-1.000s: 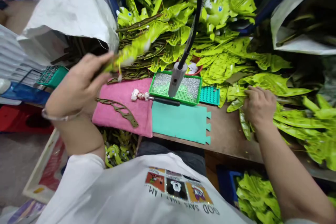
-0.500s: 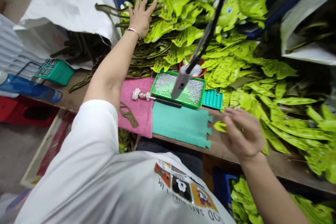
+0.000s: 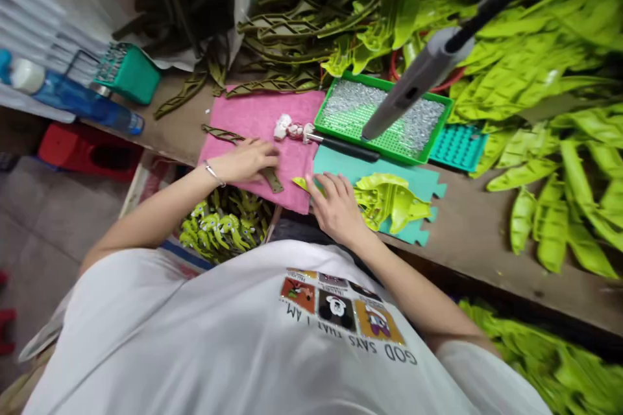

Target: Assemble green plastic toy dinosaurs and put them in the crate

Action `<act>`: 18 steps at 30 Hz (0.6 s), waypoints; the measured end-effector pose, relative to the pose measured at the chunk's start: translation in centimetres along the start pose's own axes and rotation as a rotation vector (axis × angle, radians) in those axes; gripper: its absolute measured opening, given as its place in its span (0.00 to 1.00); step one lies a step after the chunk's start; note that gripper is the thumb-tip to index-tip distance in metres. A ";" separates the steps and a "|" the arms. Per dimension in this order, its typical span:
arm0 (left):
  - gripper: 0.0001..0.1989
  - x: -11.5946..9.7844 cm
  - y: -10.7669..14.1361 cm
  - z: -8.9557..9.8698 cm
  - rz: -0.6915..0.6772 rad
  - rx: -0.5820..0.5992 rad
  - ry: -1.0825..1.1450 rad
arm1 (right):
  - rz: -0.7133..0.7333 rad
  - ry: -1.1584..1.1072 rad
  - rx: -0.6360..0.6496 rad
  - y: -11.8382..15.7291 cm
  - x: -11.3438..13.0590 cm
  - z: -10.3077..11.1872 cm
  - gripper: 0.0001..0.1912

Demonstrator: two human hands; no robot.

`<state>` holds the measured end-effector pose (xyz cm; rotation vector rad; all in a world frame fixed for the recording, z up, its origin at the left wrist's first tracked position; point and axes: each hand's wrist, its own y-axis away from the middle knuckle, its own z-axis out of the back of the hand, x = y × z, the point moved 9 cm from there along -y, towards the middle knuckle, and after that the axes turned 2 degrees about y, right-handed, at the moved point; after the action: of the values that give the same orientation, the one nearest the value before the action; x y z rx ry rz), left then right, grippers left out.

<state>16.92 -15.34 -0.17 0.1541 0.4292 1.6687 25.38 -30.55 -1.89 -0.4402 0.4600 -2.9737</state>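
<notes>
My left hand (image 3: 249, 161) is over an olive-green plastic strip (image 3: 272, 179) on the pink cloth (image 3: 296, 104), its fingers curled around the strip's middle. An olive end (image 3: 219, 133) shows beyond the hand. My right hand (image 3: 338, 206) is at the cloth's right edge, bent fingers on a slim lime-green plastic piece (image 3: 300, 183); most of that piece is hidden beneath them. Right beside this hand, moulded lime-green plastic shells (image 3: 394, 202) lie on the teal foam mat (image 3: 331, 159). A black-handled screwdriver (image 3: 348, 146), its shaft end wrapped in white and reddish material, lies above both hands.
A green tray (image 3: 440, 126) of small silvery pieces stands behind the mat, under a hanging grey power tool (image 3: 413, 87). Piles of olive strips (image 3: 287, 26) and lime parts (image 3: 530, 65) fill the back and right. A blue bottle (image 3: 87, 98) lies left; a bin of parts (image 3: 224, 227) sits below.
My left hand has come down from the pile to the olive strip. My right hand has moved left to the cloth's edge. Lime-green shells now lie on the mat; the view has shifted.
</notes>
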 end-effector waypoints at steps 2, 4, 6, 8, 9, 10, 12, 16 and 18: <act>0.15 0.7 0.4 -1.5 0.013 -0.037 -0.018 | -0.056 -0.048 -0.079 1.0 -2.2 2.5 0.24; 0.11 1.5 0.7 -1.7 0.030 -0.043 -0.024 | -0.182 -0.069 -0.182 2.6 -5.3 5.7 0.20; 0.05 1.9 1.2 -0.9 0.054 -0.025 0.005 | -0.322 -0.070 -0.248 4.4 -8.1 8.1 0.13; 0.04 2.0 1.9 0.6 0.142 -0.043 0.035 | -0.390 -0.104 -0.232 5.6 -9.3 8.9 0.07; 0.06 1.8 2.2 1.6 0.203 -0.085 0.038 | -0.395 -0.136 -0.205 5.9 -9.2 8.6 0.05; 0.09 1.3 2.4 2.8 0.256 -0.145 0.033 | -0.396 -0.166 -0.173 6.0 -9.0 8.0 0.04; 0.17 -1.0 1.9 4.7 0.279 -0.278 0.022 | -0.415 -0.183 -0.121 6.1 -8.3 6.4 0.04; 0.25 -7.6 -2.0 5.5 0.087 -0.431 0.011 | -0.507 -0.034 -0.071 6.1 -7.5 3.9 0.09; 0.24 -10.3 -4.3 4.5 -0.012 -0.438 -0.012 | -0.538 -0.002 -0.076 6.1 -7.3 3.5 0.08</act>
<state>23.99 -24.15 3.85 -0.1622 0.0482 1.7088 33.66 -36.33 -2.54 -0.6689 0.5269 -3.4753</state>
